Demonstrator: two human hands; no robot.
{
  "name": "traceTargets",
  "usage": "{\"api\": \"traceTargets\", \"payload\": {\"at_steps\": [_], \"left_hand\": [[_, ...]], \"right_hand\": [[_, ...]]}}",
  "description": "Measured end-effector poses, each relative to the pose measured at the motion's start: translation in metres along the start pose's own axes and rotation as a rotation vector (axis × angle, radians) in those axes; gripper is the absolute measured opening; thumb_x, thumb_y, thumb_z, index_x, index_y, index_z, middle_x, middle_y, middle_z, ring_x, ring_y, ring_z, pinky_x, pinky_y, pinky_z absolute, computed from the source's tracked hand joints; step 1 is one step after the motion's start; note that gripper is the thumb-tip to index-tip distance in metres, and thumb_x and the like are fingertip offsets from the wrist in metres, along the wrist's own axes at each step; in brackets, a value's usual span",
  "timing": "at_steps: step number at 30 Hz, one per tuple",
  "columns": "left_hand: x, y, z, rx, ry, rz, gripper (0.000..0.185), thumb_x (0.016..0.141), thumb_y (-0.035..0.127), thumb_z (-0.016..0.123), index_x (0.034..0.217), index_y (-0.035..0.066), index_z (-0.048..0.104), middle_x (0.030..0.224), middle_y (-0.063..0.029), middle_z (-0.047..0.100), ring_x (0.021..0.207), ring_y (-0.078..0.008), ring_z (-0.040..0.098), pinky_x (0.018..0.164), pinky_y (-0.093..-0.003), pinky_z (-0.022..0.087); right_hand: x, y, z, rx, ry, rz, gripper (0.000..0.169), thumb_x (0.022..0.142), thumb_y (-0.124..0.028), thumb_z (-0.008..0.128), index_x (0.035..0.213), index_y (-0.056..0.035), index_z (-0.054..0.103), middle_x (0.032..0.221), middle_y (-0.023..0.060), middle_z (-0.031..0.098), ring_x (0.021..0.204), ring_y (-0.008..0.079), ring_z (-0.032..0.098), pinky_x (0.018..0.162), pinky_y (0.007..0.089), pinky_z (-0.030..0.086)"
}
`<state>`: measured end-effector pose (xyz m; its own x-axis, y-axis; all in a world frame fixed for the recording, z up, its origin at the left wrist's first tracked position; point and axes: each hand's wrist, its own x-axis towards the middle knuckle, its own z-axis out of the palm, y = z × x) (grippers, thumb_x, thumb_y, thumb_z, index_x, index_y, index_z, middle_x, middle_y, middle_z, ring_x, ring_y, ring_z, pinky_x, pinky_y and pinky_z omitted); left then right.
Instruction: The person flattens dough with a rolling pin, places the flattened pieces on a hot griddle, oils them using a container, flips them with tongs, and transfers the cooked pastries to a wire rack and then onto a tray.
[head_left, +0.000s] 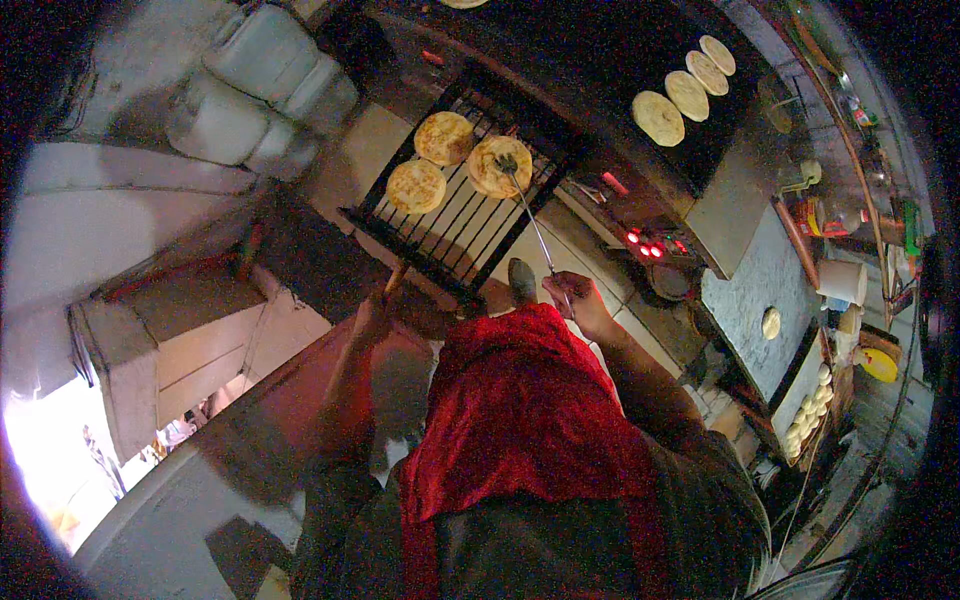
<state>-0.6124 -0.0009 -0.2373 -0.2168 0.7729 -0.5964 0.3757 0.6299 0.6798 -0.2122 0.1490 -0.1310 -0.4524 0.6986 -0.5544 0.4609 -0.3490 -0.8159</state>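
Observation:
My right hand (571, 294) grips the handle of a long metal fork (536, 229), whose head rests on a browned flatbread (499, 166). That flatbread lies on a dark metal rack of parallel bars (480, 266). Two more browned flatbreads, an upper one (443, 138) and a lower one (416, 187), lie beside it to the left and overhang the bars. My left hand (371, 309) is dim and blurred; it is at a wooden handle (396, 277) near the rack's lower left corner, and its fingers are hard to make out.
Several pale flatbreads (658, 118) lie on a dark griddle at the upper right. Glowing red lights (645, 246) show on its front. A grey worktop (742, 300) holds one dough disc (771, 323), and several dough balls (806, 412) sit in a tray beyond. Pale containers (217, 124) stand upper left.

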Motion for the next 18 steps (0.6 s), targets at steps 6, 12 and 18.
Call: {"api": "traceTargets", "payload": {"at_steps": [6, 12, 18], "left_hand": [[-0.006, -0.007, 0.01, 0.053, 0.072, -0.007, 0.03, 0.094, 0.029, 0.055, 0.104, 0.002, 0.06, 0.09, -0.0097, 0.065, 0.079, -0.0212, 0.06, 0.068, -0.0388, 0.048], [-0.006, -0.008, 0.016, -0.104, 0.063, 0.02, 0.032, 0.095, 0.031, 0.053, 0.105, 0.001, 0.061, 0.092, -0.0131, 0.065, 0.08, -0.024, 0.06, 0.073, -0.0384, 0.048], [-0.011, -0.005, 0.014, 0.019, 0.078, 0.006, 0.032, 0.095, 0.03, 0.053, 0.105, 0.001, 0.061, 0.092, -0.0133, 0.065, 0.081, -0.0247, 0.061, 0.074, -0.0387, 0.048]], "right_hand": [[-0.039, 0.049, -0.001, 0.171, -0.076, -0.396, 0.026, 0.083, -0.023, 0.062, 0.098, -0.0018, 0.066, 0.088, 0.0112, 0.067, 0.08, 0.0213, 0.063, 0.075, 0.0344, 0.051], [-0.006, 0.062, 0.014, 0.378, -0.102, 0.058, 0.036, 0.095, -0.03, 0.053, 0.112, 0.001, 0.055, 0.094, 0.0063, 0.06, 0.078, 0.0143, 0.055, 0.065, 0.0255, 0.044], [0.026, 0.025, 0.027, 0.244, 0.112, -0.061, 0.032, 0.089, -0.032, 0.065, 0.091, -0.0007, 0.065, 0.087, 0.0079, 0.066, 0.077, 0.0167, 0.057, 0.07, 0.0337, 0.046]]}}
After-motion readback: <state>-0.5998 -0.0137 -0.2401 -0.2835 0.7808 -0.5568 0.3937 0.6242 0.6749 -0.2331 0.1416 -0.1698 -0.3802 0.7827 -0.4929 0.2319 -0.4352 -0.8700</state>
